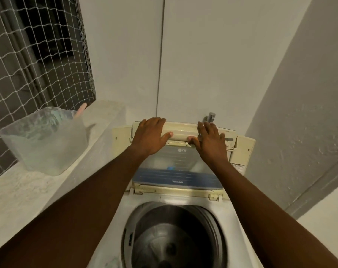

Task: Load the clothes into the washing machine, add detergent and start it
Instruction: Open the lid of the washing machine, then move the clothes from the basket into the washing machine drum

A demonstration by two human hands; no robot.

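Note:
A white top-loading washing machine (110,225) stands below me with its round drum (174,240) uncovered; I see dark bare metal inside it and no clothes. Its folding lid (178,163), clear with a blue band, is raised upright against the back wall. My left hand (149,135) grips the lid's cream top edge, fingers over the top and thumb in front. My right hand (210,141) holds the same edge a little to the right. No detergent is in view.
A translucent plastic tub (44,140) sits on the concrete ledge (19,190) at left, with a pink stick-like object behind it. Netting covers the dark window (28,55) at upper left. A grey tap (210,117) sticks out of the wall behind the lid. A wall closes in on the right.

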